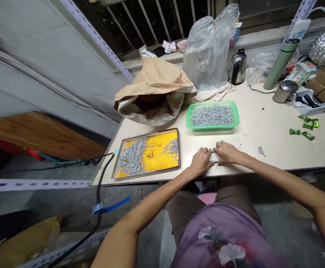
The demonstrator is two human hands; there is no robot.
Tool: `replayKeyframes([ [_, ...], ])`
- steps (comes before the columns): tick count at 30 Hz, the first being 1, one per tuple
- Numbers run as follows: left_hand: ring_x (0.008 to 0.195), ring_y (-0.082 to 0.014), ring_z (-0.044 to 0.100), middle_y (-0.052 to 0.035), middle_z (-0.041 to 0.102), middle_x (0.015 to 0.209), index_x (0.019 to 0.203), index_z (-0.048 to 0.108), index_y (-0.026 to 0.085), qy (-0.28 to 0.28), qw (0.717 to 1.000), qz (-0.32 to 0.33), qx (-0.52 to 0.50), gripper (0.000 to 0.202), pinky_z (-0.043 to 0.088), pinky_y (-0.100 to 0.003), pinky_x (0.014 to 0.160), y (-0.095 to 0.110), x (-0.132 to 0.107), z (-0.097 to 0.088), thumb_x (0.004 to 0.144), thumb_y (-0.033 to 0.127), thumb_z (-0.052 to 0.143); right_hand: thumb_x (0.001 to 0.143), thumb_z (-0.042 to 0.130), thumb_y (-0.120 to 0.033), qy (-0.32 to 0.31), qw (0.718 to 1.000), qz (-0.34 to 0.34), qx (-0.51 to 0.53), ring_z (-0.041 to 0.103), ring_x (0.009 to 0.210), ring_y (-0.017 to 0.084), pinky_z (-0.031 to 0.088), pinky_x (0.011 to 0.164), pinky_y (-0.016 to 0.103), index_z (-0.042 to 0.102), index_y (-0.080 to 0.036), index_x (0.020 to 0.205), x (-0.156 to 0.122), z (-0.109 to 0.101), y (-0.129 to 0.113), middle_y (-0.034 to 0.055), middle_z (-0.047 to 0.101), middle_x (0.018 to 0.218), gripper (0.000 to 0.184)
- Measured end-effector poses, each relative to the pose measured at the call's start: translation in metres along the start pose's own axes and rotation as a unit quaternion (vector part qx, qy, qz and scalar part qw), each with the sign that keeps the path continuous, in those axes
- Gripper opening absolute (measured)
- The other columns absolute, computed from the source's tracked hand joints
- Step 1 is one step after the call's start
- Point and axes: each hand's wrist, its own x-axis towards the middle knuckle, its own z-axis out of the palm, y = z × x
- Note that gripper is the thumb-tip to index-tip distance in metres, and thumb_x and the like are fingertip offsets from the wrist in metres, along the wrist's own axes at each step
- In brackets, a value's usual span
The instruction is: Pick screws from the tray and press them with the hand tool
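At the table's front edge, my left hand point(201, 161) and my right hand point(227, 152) grip the two ends of a small pale, flat piece point(214, 157). The fingers of both hands are bent over it and hide most of it, so its kind cannot be made out. Left of my hands lies a shallow tray point(179, 149) with a yellow printed lining, holding a large heap of silvery screws point(134, 156) and a smaller heap at its right. Beyond my hands is a green plastic basket point(213, 127) full of similar small silvery metal parts.
A brown paper sack point(156, 80) gapes open behind the tray. Farther back stand a clear plastic bag point(204, 56), a steel kettle point(238, 67) and a green flask point(282, 64). Green-wrapped sweets point(307, 136) lie at the right. A black cable point(98, 197) hangs past the left edge.
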Motion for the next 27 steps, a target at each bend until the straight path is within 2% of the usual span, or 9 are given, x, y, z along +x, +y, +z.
replayKeyframes([
  [1, 0.116, -0.0272, 0.051, -0.0152, 0.056, 0.124, 0.123, 0.049, 0.013, 0.023, 1.0, 0.001, -0.013, 0.044, 0.046, -0.04, 0.095, 0.001, -0.004, 0.006, 0.084, 0.029, 0.061, 0.07, 0.076, -0.04, -0.001, 1.0, -0.021, 0.007, 0.054, 0.099, 0.026, 0.042, 0.077, 0.029, 0.065, -0.011, 0.105, 0.001, 0.001, 0.006, 0.0139, 0.061, 0.105, 0.046],
  [3, 0.126, -0.0281, 0.046, -0.019, 0.049, 0.135, 0.128, 0.046, 0.011, 0.075, 0.996, 0.019, -0.041, 0.045, 0.04, -0.042, 0.104, 0.005, -0.013, 0.023, 0.087, 0.024, 0.057, 0.076, 0.071, -0.038, 0.004, 0.999, -0.048, 0.017, 0.055, 0.095, 0.023, 0.04, 0.078, 0.029, 0.064, -0.013, 0.104, 0.004, 0.004, 0.017, 0.0125, 0.061, 0.102, 0.037],
  [7, 0.136, -0.0279, 0.037, -0.0171, 0.047, 0.14, 0.133, 0.044, 0.015, 0.135, 0.98, 0.111, -0.093, 0.044, 0.034, -0.047, 0.109, 0.021, -0.029, 0.054, 0.092, 0.032, 0.048, 0.087, 0.055, -0.019, 0.047, 0.999, -0.014, 0.002, 0.055, 0.093, 0.021, 0.038, 0.076, 0.028, 0.066, -0.014, 0.099, 0.015, 0.008, 0.028, 0.0104, 0.064, 0.098, 0.017],
  [11, 0.134, -0.0279, 0.041, -0.016, 0.053, 0.135, 0.131, 0.046, 0.015, 0.139, 0.972, 0.135, -0.133, 0.046, 0.031, -0.052, 0.111, 0.034, -0.034, 0.063, 0.093, 0.041, 0.046, 0.09, 0.049, -0.017, 0.079, 0.996, 0.045, -0.022, 0.054, 0.097, 0.023, 0.037, 0.078, 0.031, 0.067, -0.014, 0.097, 0.028, 0.001, 0.019, 0.0112, 0.065, 0.101, 0.02],
  [13, 0.135, -0.0289, 0.039, -0.0167, 0.052, 0.136, 0.13, 0.048, 0.013, 0.14, 0.97, 0.132, -0.15, 0.048, 0.029, -0.053, 0.112, 0.035, -0.033, 0.061, 0.092, 0.043, 0.047, 0.09, 0.048, -0.016, 0.088, 0.994, 0.043, -0.042, 0.053, 0.099, 0.024, 0.037, 0.078, 0.033, 0.067, -0.014, 0.1, 0.031, -0.004, 0.005, 0.0121, 0.064, 0.104, 0.022],
  [16, 0.13, -0.0306, 0.044, -0.0189, 0.055, 0.131, 0.127, 0.051, 0.01, 0.121, 0.971, 0.12, -0.171, 0.051, 0.035, -0.05, 0.108, 0.035, -0.033, 0.061, 0.091, 0.046, 0.048, 0.09, 0.05, -0.019, 0.075, 0.992, -0.091, -0.053, 0.051, 0.1, 0.022, 0.037, 0.076, 0.031, 0.069, -0.02, 0.097, 0.031, -0.006, -0.026, 0.0103, 0.063, 0.106, 0.021],
  [19, 0.12, -0.0307, 0.054, -0.0178, 0.06, 0.125, 0.127, 0.053, 0.011, 0.092, 0.975, 0.091, -0.18, 0.052, 0.042, -0.046, 0.102, 0.036, -0.032, 0.068, 0.09, 0.047, 0.049, 0.089, 0.053, -0.022, 0.063, 0.971, -0.219, -0.07, 0.049, 0.101, 0.021, 0.037, 0.075, 0.031, 0.07, -0.022, 0.085, 0.033, 0.003, -0.055, 0.009, 0.064, 0.1, 0.018],
  [24, 0.122, -0.0303, 0.053, -0.0141, 0.059, 0.129, 0.131, 0.052, 0.015, 0.11, 0.979, 0.104, -0.139, 0.052, 0.042, -0.043, 0.103, 0.04, -0.029, 0.076, 0.09, 0.047, 0.048, 0.087, 0.055, -0.019, 0.104, 0.949, -0.29, -0.072, 0.052, 0.096, 0.021, 0.037, 0.076, 0.032, 0.068, -0.019, 0.078, 0.053, 0.018, -0.075, 0.0079, 0.067, 0.094, 0.016],
  [27, 0.119, -0.0291, 0.054, -0.0153, 0.061, 0.124, 0.126, 0.054, 0.012, 0.145, 0.975, 0.132, -0.107, 0.053, 0.043, -0.04, 0.101, 0.038, -0.028, 0.068, 0.09, 0.051, 0.048, 0.088, 0.051, -0.017, 0.18, 0.946, -0.269, -0.015, 0.056, 0.084, 0.018, 0.038, 0.075, 0.031, 0.066, -0.018, 0.082, 0.062, 0.004, -0.067, 0.0057, 0.067, 0.084, 0.016],
])
